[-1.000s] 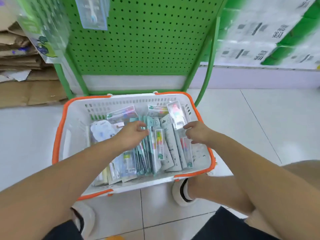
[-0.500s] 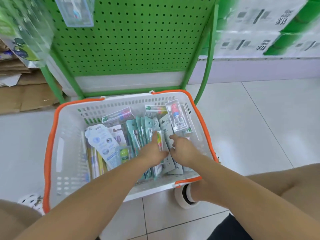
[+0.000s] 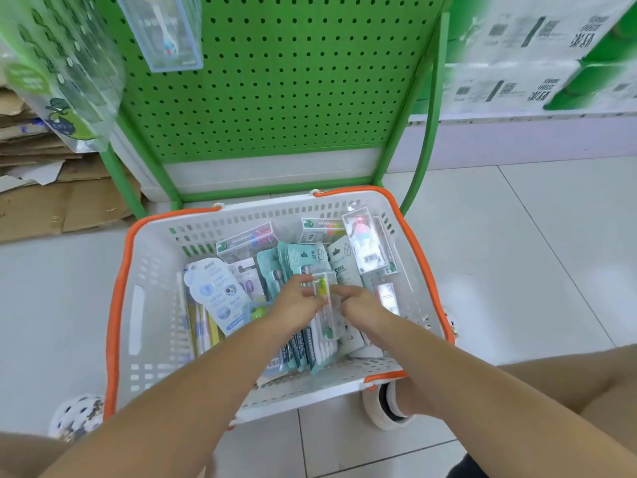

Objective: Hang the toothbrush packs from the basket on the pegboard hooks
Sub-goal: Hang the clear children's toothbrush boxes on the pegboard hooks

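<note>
A white basket (image 3: 151,305) with an orange rim stands on the floor, filled with several toothbrush packs. Both my hands reach into its middle. My left hand (image 3: 296,305) pinches the left edge of a clear pack with a yellow-green toothbrush (image 3: 324,298). My right hand (image 3: 358,305) grips the same pack from the right side. Teal packs (image 3: 275,267) stand upright just behind and under my hands. The green pegboard (image 3: 275,81) rises right behind the basket. One clear toothbrush pack (image 3: 165,29) hangs on it at the upper left.
A clear green-printed bag (image 3: 58,70) hangs at the far left. Flattened cardboard (image 3: 44,201) lies on the floor to the left. White and green cartons (image 3: 537,53) are stacked at the right. My shoes (image 3: 386,405) sit beside the basket's near edge.
Both hands moved together from apart in the basket onto the clear yellow-green pack and took hold of it. The view shifted closer to the basket.
</note>
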